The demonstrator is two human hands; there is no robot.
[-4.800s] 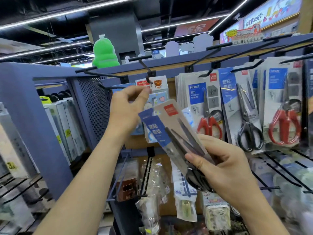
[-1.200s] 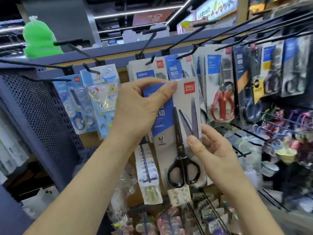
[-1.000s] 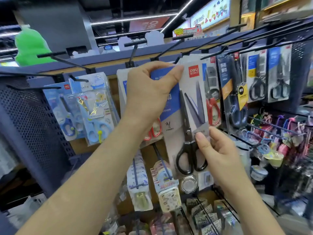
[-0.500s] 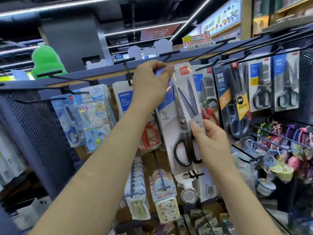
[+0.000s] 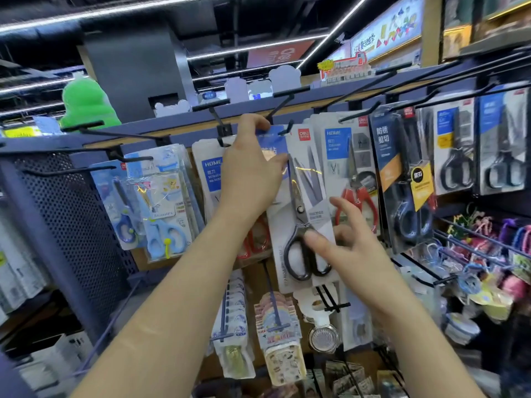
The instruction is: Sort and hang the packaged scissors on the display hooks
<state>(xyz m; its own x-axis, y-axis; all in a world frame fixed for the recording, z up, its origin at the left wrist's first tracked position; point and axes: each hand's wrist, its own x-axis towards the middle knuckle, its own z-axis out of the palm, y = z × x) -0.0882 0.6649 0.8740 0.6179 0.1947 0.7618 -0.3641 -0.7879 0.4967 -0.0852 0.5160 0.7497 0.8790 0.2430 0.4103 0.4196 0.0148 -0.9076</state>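
A left hand (image 5: 253,173) pinches the top of a white-and-blue carded pack of black-handled scissors (image 5: 304,202) at the tip of a black wire hook (image 5: 285,130), the spread fingers of the right hand (image 5: 347,248) steadying it below, this hanging apparently almost finished beside red-handled scissor packs (image 5: 355,182) already hung.

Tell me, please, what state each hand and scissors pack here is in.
black-handled scissors pack, held up by its top, blades closed.
left hand, grips the pack's top.
right hand, open, fingers at the pack's lower half.
hook, tip at the pack's top; threaded or not, cannot tell.
red-handled scissors pack, hanging.
blue children's scissors packs, hanging.
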